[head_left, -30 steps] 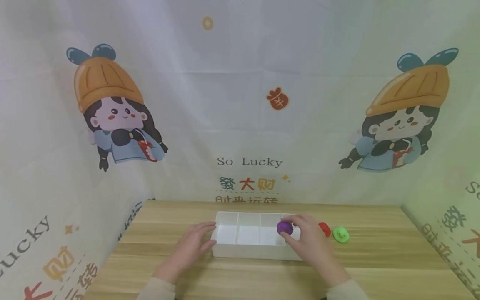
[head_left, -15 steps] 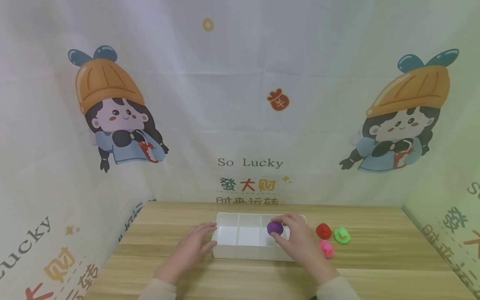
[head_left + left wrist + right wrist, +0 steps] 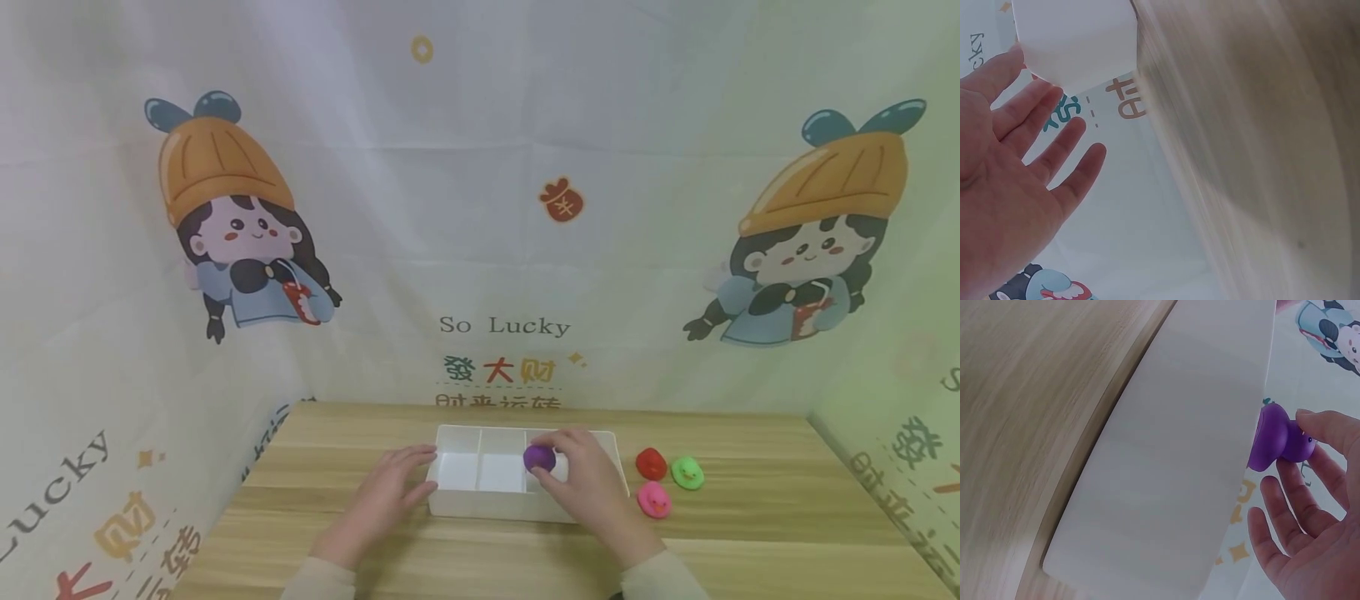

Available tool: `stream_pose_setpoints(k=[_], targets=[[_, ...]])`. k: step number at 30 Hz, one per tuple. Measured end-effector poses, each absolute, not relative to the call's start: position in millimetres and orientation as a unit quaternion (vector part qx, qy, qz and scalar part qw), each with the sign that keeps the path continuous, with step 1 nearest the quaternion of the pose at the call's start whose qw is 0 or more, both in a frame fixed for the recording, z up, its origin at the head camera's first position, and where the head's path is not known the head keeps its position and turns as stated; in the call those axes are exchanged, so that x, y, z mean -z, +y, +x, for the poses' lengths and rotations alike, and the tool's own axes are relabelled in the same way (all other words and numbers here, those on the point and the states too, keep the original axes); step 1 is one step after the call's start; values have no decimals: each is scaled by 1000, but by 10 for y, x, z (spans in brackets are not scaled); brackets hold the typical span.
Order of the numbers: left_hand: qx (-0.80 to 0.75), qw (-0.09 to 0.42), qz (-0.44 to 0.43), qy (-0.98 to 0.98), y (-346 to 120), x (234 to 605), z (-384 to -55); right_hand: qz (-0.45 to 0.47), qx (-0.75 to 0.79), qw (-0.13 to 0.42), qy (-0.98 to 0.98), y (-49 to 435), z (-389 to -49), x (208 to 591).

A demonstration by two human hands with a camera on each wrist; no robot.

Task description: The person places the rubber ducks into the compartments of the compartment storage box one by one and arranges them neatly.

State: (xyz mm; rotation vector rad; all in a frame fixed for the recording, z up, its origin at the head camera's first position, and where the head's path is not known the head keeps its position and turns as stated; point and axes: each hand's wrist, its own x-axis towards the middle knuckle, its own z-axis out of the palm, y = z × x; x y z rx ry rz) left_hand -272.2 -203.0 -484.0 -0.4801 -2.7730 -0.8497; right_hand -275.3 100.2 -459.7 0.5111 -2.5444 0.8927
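Observation:
A white box with several compartments stands on the wooden table. My right hand pinches a purple rubber duck between thumb and fingers, by its head, at the top of the box. From the head, the purple duck appears over the compartment right of the middle; how deep it sits cannot be told. At the box's left end, my left hand has its fingers extended, fingertips against the end wall. The left wrist view shows that hand with its fingers spread by the white box.
Right of the box lie a red duck, a green duck and a pink duck, close together on the wooden table. A printed cloth hangs behind the table and along both sides.
My right hand has moved left along the box with the purple duck, from the right end compartment to the one beside it. The pink duck has come into full view. My left hand stays put.

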Motion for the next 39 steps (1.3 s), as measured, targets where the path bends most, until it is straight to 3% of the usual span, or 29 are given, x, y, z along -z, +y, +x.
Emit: stream_pose_setpoints(k=[39], targets=[[298, 97, -156, -936, -2027, 4844, -2716, 222, -312, 202, -901, 543, -2876, 4595]])
